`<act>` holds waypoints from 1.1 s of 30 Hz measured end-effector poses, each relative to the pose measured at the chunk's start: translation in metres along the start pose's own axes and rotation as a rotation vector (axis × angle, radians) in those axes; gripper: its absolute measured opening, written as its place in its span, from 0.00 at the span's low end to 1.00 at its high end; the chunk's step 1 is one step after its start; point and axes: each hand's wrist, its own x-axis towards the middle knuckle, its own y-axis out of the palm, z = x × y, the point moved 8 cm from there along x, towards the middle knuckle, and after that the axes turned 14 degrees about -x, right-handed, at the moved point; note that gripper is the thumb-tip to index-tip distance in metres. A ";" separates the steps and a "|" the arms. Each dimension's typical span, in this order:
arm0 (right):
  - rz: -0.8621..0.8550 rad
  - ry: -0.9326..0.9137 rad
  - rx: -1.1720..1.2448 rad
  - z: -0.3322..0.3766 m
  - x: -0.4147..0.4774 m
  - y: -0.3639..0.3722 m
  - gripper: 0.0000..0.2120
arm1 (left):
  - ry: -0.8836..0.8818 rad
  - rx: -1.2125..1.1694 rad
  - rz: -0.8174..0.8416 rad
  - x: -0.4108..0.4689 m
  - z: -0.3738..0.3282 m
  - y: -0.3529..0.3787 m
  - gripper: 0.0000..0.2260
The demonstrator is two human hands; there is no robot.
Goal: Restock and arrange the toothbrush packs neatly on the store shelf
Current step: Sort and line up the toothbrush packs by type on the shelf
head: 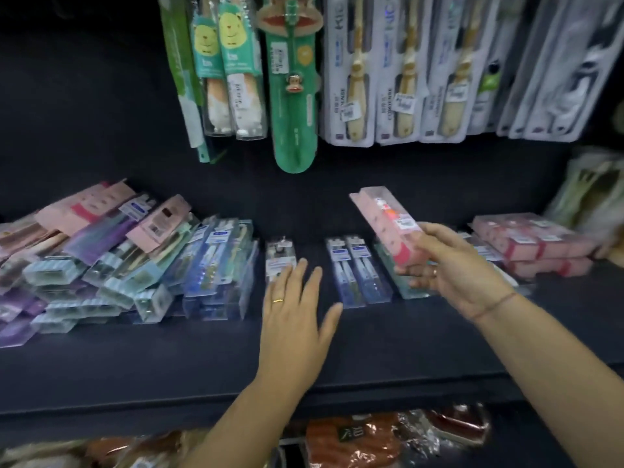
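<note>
My right hand (449, 268) grips a pink toothbrush pack (385, 217) by its near end and holds it tilted above the dark shelf (337, 352). My left hand (297, 309) is flat with straight fingers over the shelf, its fingertips at a clear single pack (278, 255). Two blue packs (354, 265) lie side by side between the hands. A loose heap of blue, purple and pink packs (118, 258) covers the shelf's left part. Stacked pink packs (533, 244) sit at the right.
Toothbrush packs hang in a row above the shelf: green children's ones (293, 82) and white ones (405, 69). Pale green packets (591, 190) are at the far right. Orange wrapped goods (364, 440) lie on the lower shelf.
</note>
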 end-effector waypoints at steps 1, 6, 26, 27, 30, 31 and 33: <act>-0.047 -0.005 -0.003 -0.001 -0.004 -0.029 0.10 | 0.018 -0.018 0.078 0.001 -0.012 0.016 0.31; -0.306 -0.007 -0.050 -0.015 -0.001 -0.155 0.12 | 0.096 0.005 0.272 0.022 -0.075 0.082 0.31; -0.717 -0.005 -0.866 -0.046 0.073 -0.253 0.26 | 0.013 -0.053 0.386 0.040 -0.087 0.137 0.33; -0.730 -0.012 -0.924 -0.044 0.075 -0.252 0.25 | 0.000 -0.060 0.393 0.040 -0.087 0.137 0.33; -0.708 0.014 -0.975 -0.046 0.088 -0.249 0.27 | -0.025 -0.084 0.405 0.040 -0.086 0.137 0.33; -0.694 0.021 -0.968 -0.047 0.091 -0.248 0.27 | -0.029 -0.089 0.408 0.039 -0.086 0.136 0.33; -0.694 0.024 -0.976 -0.047 0.095 -0.248 0.27 | -0.029 -0.092 0.410 0.039 -0.087 0.135 0.33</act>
